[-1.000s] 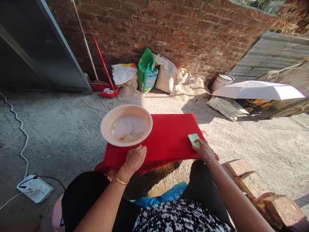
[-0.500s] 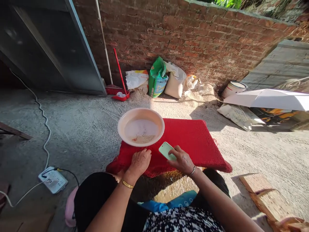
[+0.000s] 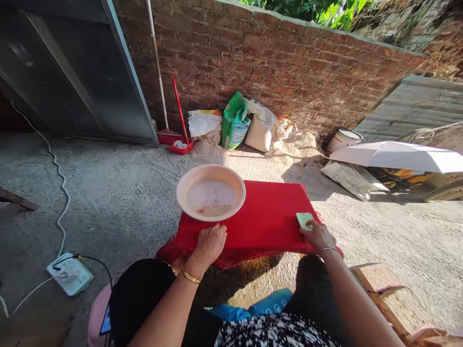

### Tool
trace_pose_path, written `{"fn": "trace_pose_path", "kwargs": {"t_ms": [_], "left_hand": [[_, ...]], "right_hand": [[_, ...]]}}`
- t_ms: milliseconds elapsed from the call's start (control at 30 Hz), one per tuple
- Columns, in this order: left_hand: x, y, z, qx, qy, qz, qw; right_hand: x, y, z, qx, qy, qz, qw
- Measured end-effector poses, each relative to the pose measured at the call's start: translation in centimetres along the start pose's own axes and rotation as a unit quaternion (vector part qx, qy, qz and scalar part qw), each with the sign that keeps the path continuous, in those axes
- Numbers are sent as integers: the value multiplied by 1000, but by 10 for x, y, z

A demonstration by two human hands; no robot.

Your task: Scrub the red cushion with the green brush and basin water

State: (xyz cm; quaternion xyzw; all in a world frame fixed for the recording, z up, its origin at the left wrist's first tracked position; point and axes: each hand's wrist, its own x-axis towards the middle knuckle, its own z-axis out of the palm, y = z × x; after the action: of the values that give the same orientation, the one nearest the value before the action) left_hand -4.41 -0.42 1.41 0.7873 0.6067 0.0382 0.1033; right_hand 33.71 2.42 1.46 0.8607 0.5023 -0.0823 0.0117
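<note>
My right hand (image 3: 319,236) grips a pale green phone (image 3: 304,220) near the right end of a red cloth-covered table (image 3: 275,207). My thumb and fingers close around the lower end of the phone, which lies low over the cloth. On the left part of the table stands a wide peach-coloured basin (image 3: 182,202) holding cloudy liquid, with small pale grains at its near side. Just in front of the basin, my left hand (image 3: 211,243) rests on the cloth with its fingers curled in. Whatever lies under those fingers is hidden.
Against the brick wall (image 3: 289,82) are a green bag (image 3: 235,120), a pale sack (image 3: 261,130) and a red dustpan (image 3: 180,147). A white power strip (image 3: 70,274) lies on the floor at left. A white umbrella (image 3: 394,155) and a wooden board (image 3: 394,294) are at right.
My right hand has moved right with the phone, from near the basin to the table's right end. The left hand stays in place. The view has tilted up slightly.
</note>
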Motion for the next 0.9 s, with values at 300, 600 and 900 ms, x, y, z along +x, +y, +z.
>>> {"fn": "trace_pose_path", "kwargs": {"t_ms": [300,600,900], "left_hand": [[10,2,12,19,-8,13,1000],[21,11,18,34,8,27,999],[31,11,48,17,113,120,986]], "right_hand": [[-47,-87,18,89,5,-184,979],[-6,-68,20,71,-2,-193,979],[40,81,-23,33,22,124,991]]}}
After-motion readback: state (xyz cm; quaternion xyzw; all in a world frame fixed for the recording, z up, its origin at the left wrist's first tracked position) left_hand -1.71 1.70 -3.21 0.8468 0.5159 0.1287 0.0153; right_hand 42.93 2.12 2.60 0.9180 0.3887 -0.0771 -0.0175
